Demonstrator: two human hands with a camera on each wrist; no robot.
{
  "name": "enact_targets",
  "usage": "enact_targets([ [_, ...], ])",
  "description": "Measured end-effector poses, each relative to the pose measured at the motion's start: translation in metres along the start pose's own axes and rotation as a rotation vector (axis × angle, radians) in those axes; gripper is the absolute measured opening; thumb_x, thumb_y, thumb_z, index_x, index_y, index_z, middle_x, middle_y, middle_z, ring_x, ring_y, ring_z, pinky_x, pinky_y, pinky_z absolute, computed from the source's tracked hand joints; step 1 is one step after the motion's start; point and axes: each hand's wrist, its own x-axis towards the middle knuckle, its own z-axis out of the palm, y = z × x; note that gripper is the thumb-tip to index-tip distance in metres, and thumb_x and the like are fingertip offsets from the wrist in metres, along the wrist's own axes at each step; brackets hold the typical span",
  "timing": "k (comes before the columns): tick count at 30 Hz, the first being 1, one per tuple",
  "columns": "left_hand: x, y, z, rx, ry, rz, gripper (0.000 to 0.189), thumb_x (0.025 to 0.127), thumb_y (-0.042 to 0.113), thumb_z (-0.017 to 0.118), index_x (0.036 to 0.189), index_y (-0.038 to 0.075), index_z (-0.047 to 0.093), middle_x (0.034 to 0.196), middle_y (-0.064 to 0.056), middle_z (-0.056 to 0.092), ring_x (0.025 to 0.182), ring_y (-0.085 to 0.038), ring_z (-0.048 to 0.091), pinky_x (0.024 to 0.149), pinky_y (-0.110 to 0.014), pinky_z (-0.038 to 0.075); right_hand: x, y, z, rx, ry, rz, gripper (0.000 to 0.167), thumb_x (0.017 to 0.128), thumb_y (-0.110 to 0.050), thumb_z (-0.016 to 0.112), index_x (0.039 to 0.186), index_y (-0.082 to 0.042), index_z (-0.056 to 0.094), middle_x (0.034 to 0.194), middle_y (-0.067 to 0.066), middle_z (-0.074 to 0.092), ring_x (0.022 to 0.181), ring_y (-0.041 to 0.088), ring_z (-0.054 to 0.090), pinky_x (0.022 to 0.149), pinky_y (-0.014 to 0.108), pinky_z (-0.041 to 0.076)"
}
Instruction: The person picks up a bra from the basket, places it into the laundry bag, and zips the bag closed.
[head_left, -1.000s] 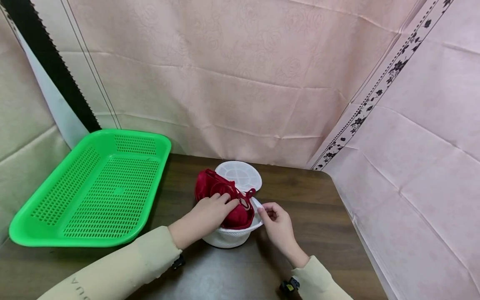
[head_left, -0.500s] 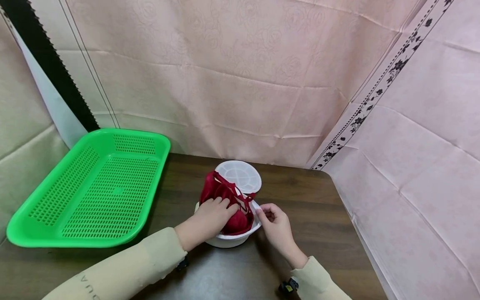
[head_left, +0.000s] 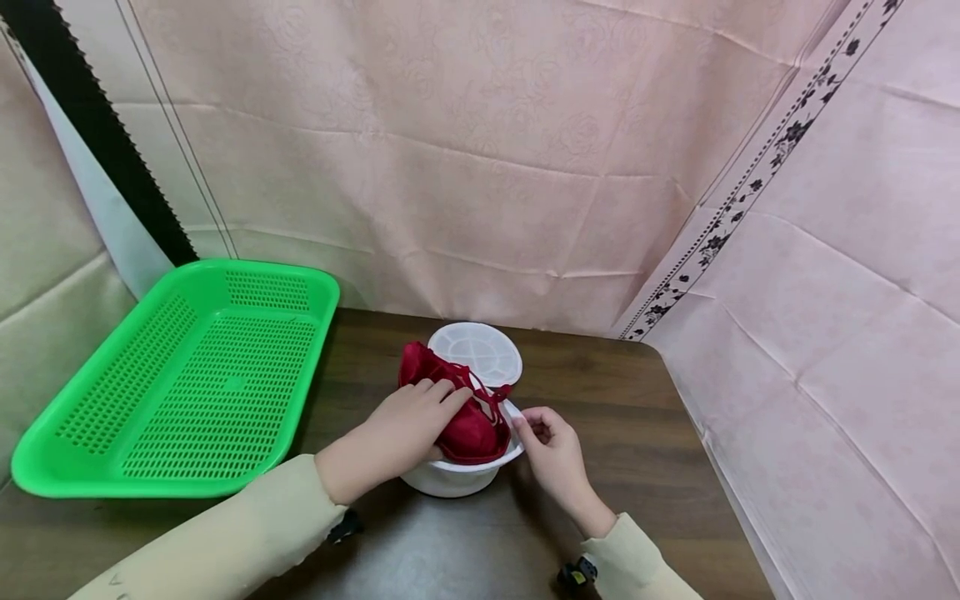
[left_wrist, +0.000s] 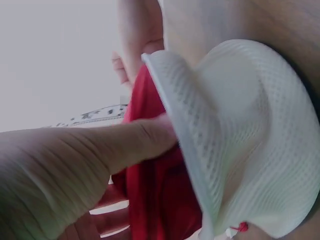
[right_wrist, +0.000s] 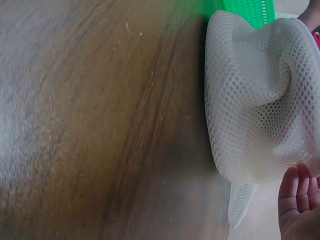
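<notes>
A red bra [head_left: 472, 432] with thin straps sits partly inside a round white mesh laundry bag [head_left: 450, 482] on the table, its far left part rising above the rim. My left hand [head_left: 405, 421] grips the bra from the left; in the left wrist view the thumb [left_wrist: 145, 137] lies on the red fabric by the bag's rim, fingers partly hidden behind the cloth. At the bag's right side, my right hand [head_left: 557, 457] pinches the rim between thumb and fingers. Behind the bra lies the bag's round white mesh lid [head_left: 480, 354], folded back.
A large green plastic basket [head_left: 300, 392] stands on the left of the brown wooden table [head_left: 600, 375]. Pale cloth [head_left: 465, 167] hangs behind the table and on both sides, with a flowered border at the right corner.
My left hand first presses the bra slightly right and down, then draws back left with its fingers higher on the cloth. The right hand stays at the rim.
</notes>
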Motion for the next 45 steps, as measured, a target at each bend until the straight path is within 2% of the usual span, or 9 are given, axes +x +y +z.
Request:
enact_targets([
  [7, -0.007, -0.012, -0.013, -0.06, 0.034, 0.009, 0.085, 0.068, 0.04, 0.087, 0.138, 0.01, 0.049, 0.128, -0.01, 0.053, 0.114, -0.03, 0.051, 0.094, -0.045, 0.045, 0.0, -0.001, 0.0, -0.005, -0.007, 0.007, 0.007, 0.09, -0.003, 0.067, 0.094, 0.002, 0.067, 0.084, 0.012, 0.066, 0.074, 0.026, 0.059, 0.066, 0.028, 0.051],
  [12, -0.008, -0.025, -0.019, -0.101, 0.12, -0.014, 0.091, 0.068, 0.053, 0.083, 0.141, 0.012, 0.046, 0.133, -0.009, 0.049, 0.121, -0.03, 0.045, 0.1, -0.048, 0.04, -0.001, -0.001, 0.001, -0.006, -0.004, 0.0, 0.006, 0.09, -0.003, 0.067, 0.094, 0.001, 0.067, 0.084, 0.012, 0.066, 0.074, 0.026, 0.058, 0.065, 0.028, 0.051],
  [16, -0.009, -0.035, -0.02, -0.169, 0.194, -0.104, 0.103, 0.07, 0.062, 0.076, 0.146, 0.006, 0.036, 0.14, -0.014, 0.043, 0.128, -0.034, 0.038, 0.103, -0.053, 0.035, -0.001, -0.001, 0.002, -0.014, 0.004, -0.01, 0.006, 0.09, -0.003, 0.067, 0.094, 0.001, 0.067, 0.083, 0.012, 0.066, 0.073, 0.026, 0.058, 0.064, 0.027, 0.05],
  [22, -0.007, -0.051, -0.012, -0.332, 0.174, -0.276, 0.112, 0.075, 0.064, 0.07, 0.151, 0.0, 0.018, 0.147, -0.021, 0.032, 0.134, -0.04, 0.03, 0.101, -0.058, 0.036, -0.001, -0.001, 0.002, -0.006, 0.007, -0.005, 0.006, 0.09, -0.002, 0.067, 0.094, 0.002, 0.067, 0.083, 0.013, 0.065, 0.073, 0.026, 0.058, 0.064, 0.028, 0.05],
  [28, -0.004, -0.062, -0.004, -0.463, 0.152, -0.331, 0.107, 0.078, 0.061, 0.069, 0.151, 0.001, 0.017, 0.148, -0.021, 0.031, 0.133, -0.037, 0.035, 0.099, -0.056, 0.039, -0.001, -0.001, 0.002, -0.003, 0.009, 0.001, 0.006, 0.089, -0.002, 0.067, 0.094, 0.002, 0.067, 0.083, 0.013, 0.065, 0.072, 0.027, 0.058, 0.063, 0.028, 0.05],
  [37, 0.0, -0.071, 0.008, -0.505, 0.144, -0.38, 0.091, 0.086, 0.048, 0.067, 0.149, 0.001, 0.023, 0.144, -0.022, 0.036, 0.124, -0.035, 0.048, 0.095, -0.053, 0.045, -0.001, 0.0, 0.003, 0.007, 0.006, -0.007, 0.005, 0.089, -0.001, 0.067, 0.094, 0.002, 0.067, 0.083, 0.013, 0.065, 0.072, 0.026, 0.058, 0.063, 0.027, 0.05],
  [45, 0.001, -0.074, 0.012, -0.514, 0.246, -0.348, 0.059, 0.089, 0.023, 0.067, 0.136, -0.004, 0.046, 0.12, -0.017, 0.057, 0.098, -0.025, 0.059, 0.08, -0.04, 0.054, 0.001, 0.001, 0.003, 0.008, 0.0, -0.01, 0.006, 0.09, -0.002, 0.066, 0.094, 0.002, 0.067, 0.083, 0.013, 0.065, 0.072, 0.025, 0.058, 0.062, 0.026, 0.05],
])
